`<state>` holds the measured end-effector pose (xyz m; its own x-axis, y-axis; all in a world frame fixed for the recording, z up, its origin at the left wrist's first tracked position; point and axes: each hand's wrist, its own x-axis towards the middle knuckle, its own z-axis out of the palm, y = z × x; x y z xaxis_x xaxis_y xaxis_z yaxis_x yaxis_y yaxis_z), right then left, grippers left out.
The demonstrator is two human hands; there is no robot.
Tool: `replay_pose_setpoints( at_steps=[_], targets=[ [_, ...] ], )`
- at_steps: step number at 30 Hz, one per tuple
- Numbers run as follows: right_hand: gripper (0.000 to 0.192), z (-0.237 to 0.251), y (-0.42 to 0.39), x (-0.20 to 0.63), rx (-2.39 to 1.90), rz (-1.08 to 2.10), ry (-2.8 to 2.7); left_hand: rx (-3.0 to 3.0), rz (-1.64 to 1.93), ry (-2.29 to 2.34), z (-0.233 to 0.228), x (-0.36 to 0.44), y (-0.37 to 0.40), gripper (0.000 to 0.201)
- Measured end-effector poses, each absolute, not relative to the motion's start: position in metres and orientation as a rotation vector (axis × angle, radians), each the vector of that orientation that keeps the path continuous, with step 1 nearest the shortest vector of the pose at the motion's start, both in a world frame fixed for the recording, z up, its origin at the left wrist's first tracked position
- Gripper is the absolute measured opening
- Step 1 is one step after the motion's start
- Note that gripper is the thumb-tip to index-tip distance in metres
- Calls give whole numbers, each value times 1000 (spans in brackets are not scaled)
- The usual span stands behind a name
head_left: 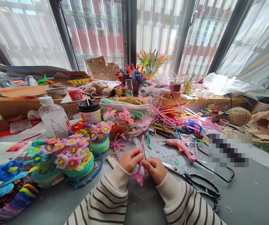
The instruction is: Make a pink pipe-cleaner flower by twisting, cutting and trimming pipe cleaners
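While both hands meet low over the desk (253,200), the pink pipe cleaner (140,170) runs near upright between them. The left hand (130,160) pinches its middle; the right hand (156,169), equally near, pinches just beside.

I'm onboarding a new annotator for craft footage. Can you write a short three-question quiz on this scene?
1. True or false: both hands pinch the pink pipe cleaner.
2. Which tool lies nearest the right hand? A glue gun B scissors C twine ball
3. Fill in: the lidded cup stands beside a clear plastic ____.

Key: 1 true, the left hand too; 2 B; 3 bottle.
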<state>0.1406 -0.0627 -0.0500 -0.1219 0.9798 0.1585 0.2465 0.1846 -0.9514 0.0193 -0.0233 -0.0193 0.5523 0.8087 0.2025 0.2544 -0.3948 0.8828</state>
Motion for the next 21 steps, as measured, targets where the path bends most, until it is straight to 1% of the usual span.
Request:
replay_pose_setpoints(
  at_steps=[5, 11, 17, 21],
  targets=[
    [52, -50, -62, 142, -1205, 1039, -1557, 1909, 756, 817, -18, 21, -25, 21],
    [47, -51, -62, 142, -1276, 912, -1542, 1881, 808, 842, -20, 21, -24, 22],
    [46, -50, -62, 142, -1290, 882, -1536, 1869, 830, 852, -18, 22, -26, 25],
    [46, -47, -64, 140, -1297, 873, -1547, 1829, 908, 908, -16, 23, -26, 25]
  ],
)
